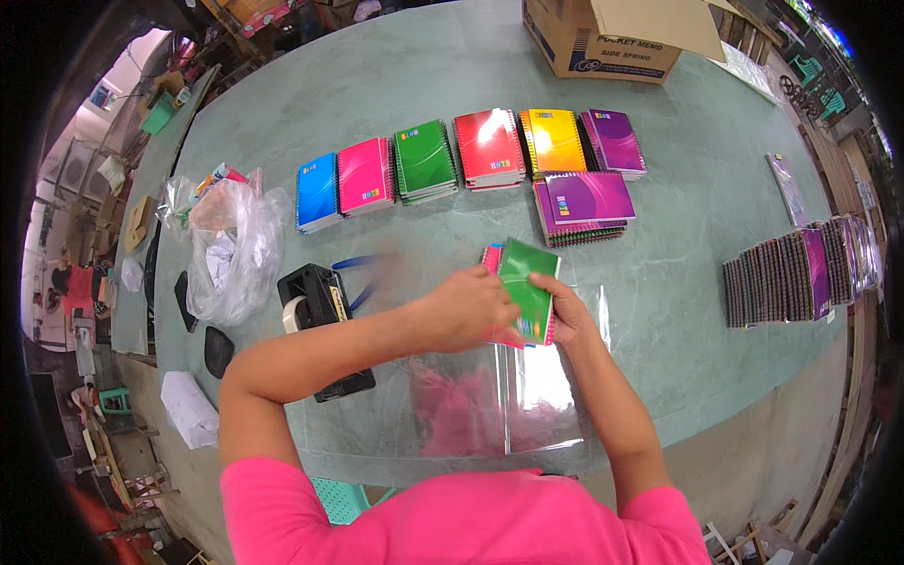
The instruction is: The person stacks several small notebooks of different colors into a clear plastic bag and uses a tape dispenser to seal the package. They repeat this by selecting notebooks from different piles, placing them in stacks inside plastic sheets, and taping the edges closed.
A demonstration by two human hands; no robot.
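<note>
In front of me I hold a small stack of spiral notebooks [527,282] with a green cover on top; pink and a bit of blue show at its edges. My right hand [570,313] grips the stack's right side, thumb on the green cover. At the left side, my left hand [466,309] has its fingers curled against the stack, partly hiding it. Below my hands, clear plastic sleeves [541,405] lie flat on the table. Beyond them runs a row of notebook piles: blue [317,191], pink [365,175], green [425,158], red [488,146], yellow [554,141] and purple [615,141].
Another purple pile [590,198] lies before the row. To the left are a tape dispenser [325,311] and a clear plastic bag [231,254]. Wrapped notebooks [777,278] stand at the right. A cardboard box [612,42] sits at the back.
</note>
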